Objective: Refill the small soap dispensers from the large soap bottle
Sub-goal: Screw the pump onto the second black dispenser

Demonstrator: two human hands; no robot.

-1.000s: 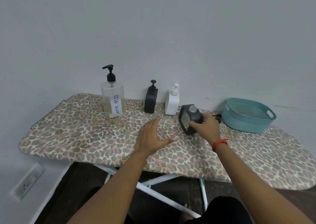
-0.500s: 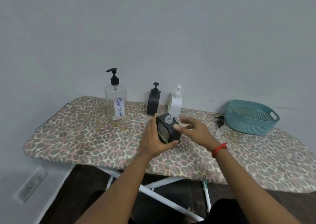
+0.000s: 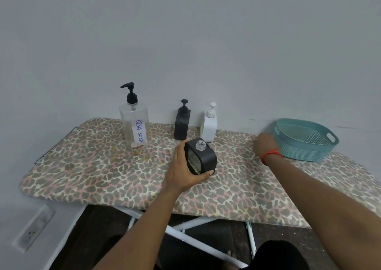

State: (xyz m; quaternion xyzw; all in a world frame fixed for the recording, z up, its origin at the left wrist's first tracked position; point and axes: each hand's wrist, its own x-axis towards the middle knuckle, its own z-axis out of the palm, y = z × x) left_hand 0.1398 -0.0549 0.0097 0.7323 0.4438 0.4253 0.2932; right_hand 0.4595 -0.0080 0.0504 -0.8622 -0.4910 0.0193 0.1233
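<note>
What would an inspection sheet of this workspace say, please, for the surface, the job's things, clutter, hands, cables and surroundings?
Surface: ironing board with leopard-print cover, set against the wall.
Job's things: large clear bottle labelled DISH SOAP, upright, pump on; black pump dispenser and white pump dispenser upright by the wall; open black dispenser, pump off, neck bare.
Clutter: teal basket on the board's right end.
Hands: left hand grips the open black dispenser; right hand reaches beside the basket, blurred, grip unclear.
Cables: nothing seen.
Surroundings: grey wall; wall socket low on the left; white board legs.
</note>
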